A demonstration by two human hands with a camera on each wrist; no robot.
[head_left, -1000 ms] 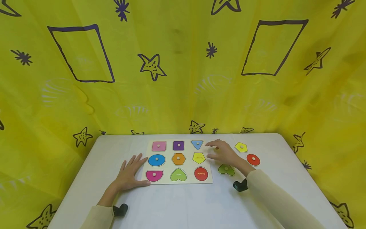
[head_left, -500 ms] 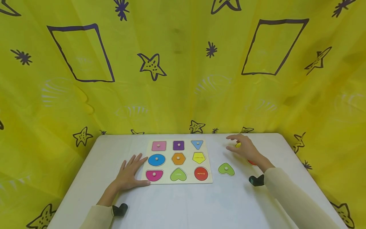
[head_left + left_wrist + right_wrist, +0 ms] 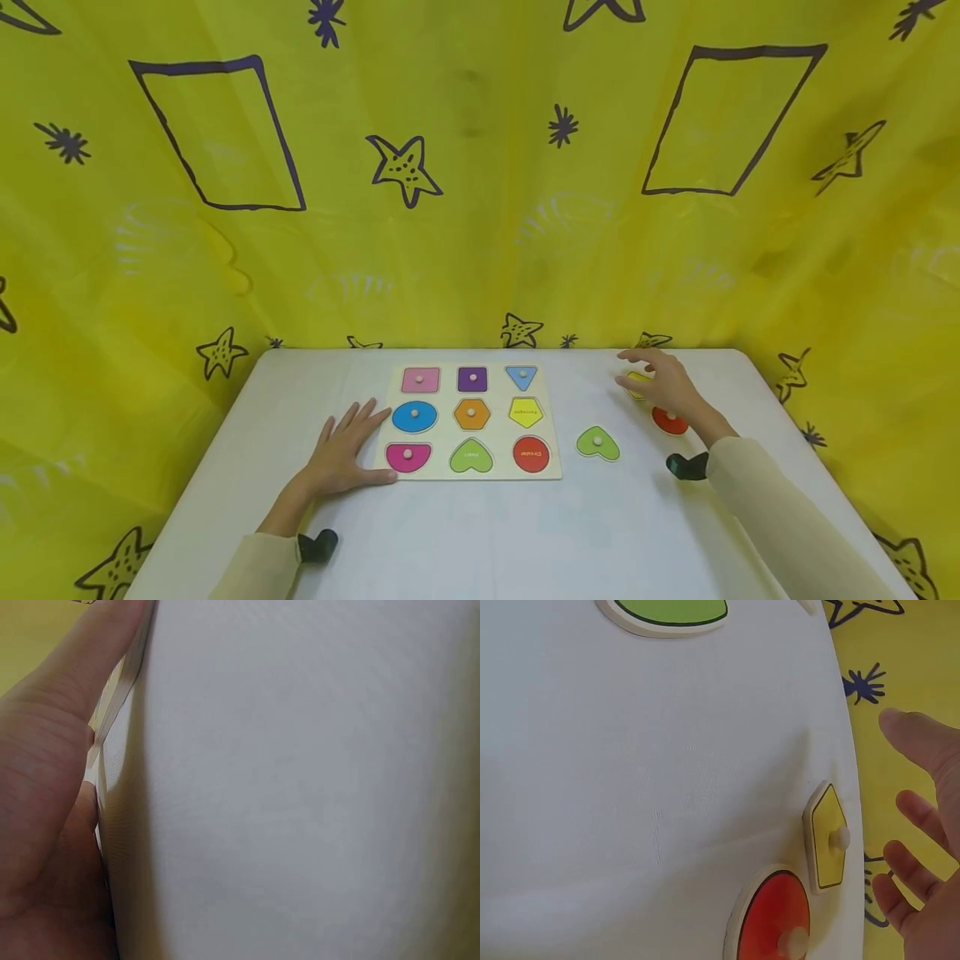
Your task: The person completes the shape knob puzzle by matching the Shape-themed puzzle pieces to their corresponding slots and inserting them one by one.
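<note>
A pale shape puzzle board (image 3: 442,398) lies on the table, with knobbed pieces in several recesses; its heart, pentagon and circle recesses hold no piece. My left hand (image 3: 341,457) rests with spread fingers at the board's left edge, the thumb by its near corner. To the right, my right hand (image 3: 671,390) hovers over the yellow pentagon piece (image 3: 828,844), partly covering it in the head view. Its fingers are loosely bent and apart from the piece's knob. Beside the pentagon lies the red circle piece (image 3: 670,421). The green heart piece (image 3: 597,443) sits between board and hand.
The white table (image 3: 480,533) ends at a yellow patterned curtain (image 3: 480,250) behind and on both sides. Dark wrist-worn pieces (image 3: 318,546) stick out at each cuff.
My right hand has moved right from beside the board, past the green heart, to above the yellow pentagon. My left hand stays in place. The head view has shifted slightly.
</note>
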